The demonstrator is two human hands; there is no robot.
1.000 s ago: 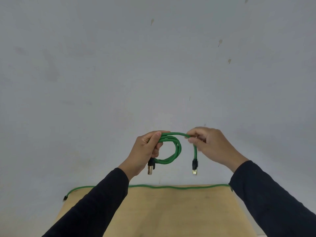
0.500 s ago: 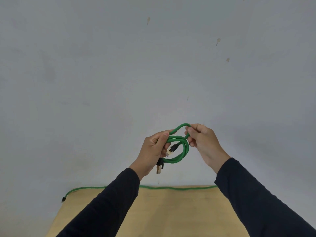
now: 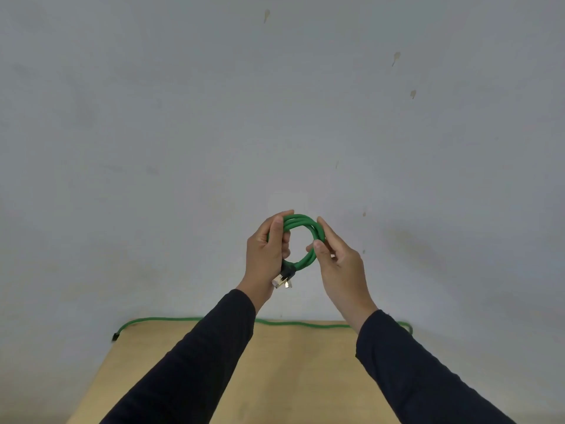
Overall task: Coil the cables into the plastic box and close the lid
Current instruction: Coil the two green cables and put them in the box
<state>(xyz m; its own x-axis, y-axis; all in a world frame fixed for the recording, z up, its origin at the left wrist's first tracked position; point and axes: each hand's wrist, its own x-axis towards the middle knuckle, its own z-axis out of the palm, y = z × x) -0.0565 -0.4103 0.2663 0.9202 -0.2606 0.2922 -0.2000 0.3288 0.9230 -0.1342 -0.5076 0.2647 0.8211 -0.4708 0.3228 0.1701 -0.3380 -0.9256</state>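
Left grip (image 3: 267, 249) and right grip (image 3: 337, 258) closed around coiled green cable (image 3: 308, 229).

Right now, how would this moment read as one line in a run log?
step: coiling | left hand: grip on green coil | right hand: pinching coil's right side | second green cable: on table far edge | box: unseen

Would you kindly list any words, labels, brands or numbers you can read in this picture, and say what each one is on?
None: no readable text shows anywhere.
The coiled green cable, held in the left hand and the right hand, shows no print.
Its plugs: no markings legible.
The second green cable on the table: plain.
The wall: only stains.
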